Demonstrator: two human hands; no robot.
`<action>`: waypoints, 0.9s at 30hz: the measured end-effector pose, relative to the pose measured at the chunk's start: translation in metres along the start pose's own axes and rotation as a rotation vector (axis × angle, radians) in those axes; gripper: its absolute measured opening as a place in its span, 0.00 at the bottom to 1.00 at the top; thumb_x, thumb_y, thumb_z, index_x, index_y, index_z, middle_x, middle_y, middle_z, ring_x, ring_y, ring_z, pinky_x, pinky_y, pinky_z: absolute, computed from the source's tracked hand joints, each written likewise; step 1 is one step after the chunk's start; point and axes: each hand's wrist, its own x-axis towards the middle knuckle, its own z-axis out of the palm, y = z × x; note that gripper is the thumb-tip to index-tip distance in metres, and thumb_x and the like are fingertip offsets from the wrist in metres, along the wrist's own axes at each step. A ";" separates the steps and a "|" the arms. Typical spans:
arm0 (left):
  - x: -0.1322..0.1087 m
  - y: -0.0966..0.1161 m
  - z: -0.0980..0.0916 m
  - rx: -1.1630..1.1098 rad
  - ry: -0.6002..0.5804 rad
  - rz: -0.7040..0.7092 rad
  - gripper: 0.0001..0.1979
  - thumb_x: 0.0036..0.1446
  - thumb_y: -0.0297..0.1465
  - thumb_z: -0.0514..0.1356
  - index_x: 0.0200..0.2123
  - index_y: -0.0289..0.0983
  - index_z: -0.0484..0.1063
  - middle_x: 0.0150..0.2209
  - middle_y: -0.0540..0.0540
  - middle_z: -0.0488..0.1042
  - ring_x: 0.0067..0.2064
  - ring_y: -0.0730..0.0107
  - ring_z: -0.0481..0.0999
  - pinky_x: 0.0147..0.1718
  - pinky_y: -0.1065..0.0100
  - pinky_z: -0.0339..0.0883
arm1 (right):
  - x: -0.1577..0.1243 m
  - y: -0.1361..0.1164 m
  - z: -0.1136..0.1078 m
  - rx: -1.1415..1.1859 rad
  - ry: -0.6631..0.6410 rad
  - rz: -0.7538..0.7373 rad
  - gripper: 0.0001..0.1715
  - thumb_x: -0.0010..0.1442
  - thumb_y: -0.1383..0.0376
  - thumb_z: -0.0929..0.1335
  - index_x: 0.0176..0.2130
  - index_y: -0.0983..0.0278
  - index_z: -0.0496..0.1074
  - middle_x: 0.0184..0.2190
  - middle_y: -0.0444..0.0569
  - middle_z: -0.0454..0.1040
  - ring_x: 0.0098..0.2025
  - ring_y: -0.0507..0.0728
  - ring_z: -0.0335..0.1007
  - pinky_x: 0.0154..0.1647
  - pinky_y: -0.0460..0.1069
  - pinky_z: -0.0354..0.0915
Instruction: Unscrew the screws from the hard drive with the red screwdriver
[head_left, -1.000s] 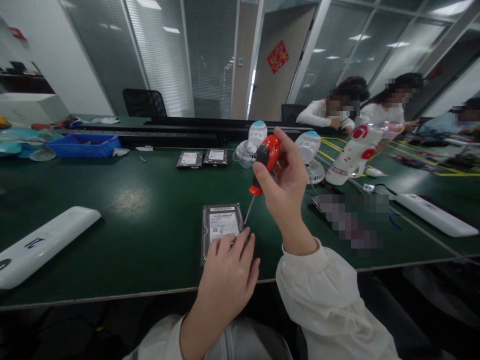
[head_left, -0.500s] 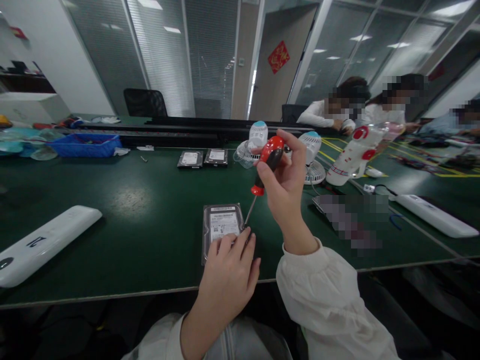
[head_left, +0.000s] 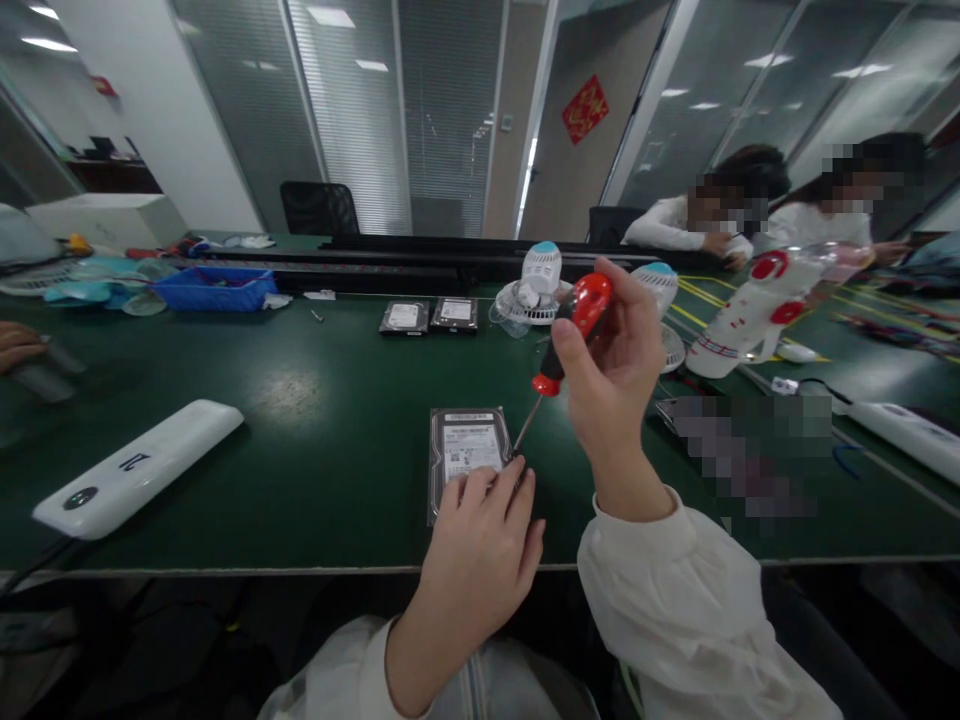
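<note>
black-and-silver rectangular hard drive [head_left: 469,440] just ahead of the left hand [head_left: 480,550]
it lies flat on the dark green counter [head_left: 322,480], its near part under the left hand's fingers; whether they grip it, i cannot tell. the right hand [head_left: 619,365], above and right, grasps a red-and-black-handled metal screwdriver [head_left: 551,362] slanting down to the left hand.

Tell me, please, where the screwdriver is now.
In the head view, the screwdriver is right of center, in the right hand, slanting toward the hard drive under the left hand.
</note>
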 end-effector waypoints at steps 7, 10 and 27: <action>0.002 -0.001 -0.002 -0.008 -0.014 -0.009 0.22 0.71 0.36 0.55 0.62 0.34 0.70 0.64 0.44 0.73 0.53 0.54 0.69 0.48 0.53 0.67 | -0.001 -0.002 0.003 0.197 -0.050 0.052 0.24 0.68 0.50 0.66 0.62 0.47 0.63 0.55 0.48 0.70 0.57 0.62 0.75 0.55 0.64 0.78; 0.002 -0.001 -0.002 -0.007 -0.013 -0.006 0.22 0.72 0.37 0.53 0.62 0.33 0.71 0.64 0.44 0.73 0.53 0.54 0.69 0.48 0.53 0.66 | -0.001 -0.005 0.003 0.094 -0.017 0.020 0.28 0.63 0.50 0.71 0.60 0.48 0.64 0.54 0.48 0.70 0.56 0.61 0.74 0.56 0.62 0.77; 0.001 0.000 -0.007 0.010 -0.039 -0.020 0.22 0.72 0.38 0.52 0.62 0.35 0.70 0.65 0.45 0.72 0.54 0.55 0.69 0.51 0.55 0.65 | 0.004 -0.009 0.002 0.045 0.015 -0.085 0.36 0.53 0.55 0.78 0.58 0.49 0.69 0.51 0.48 0.69 0.49 0.60 0.74 0.48 0.61 0.75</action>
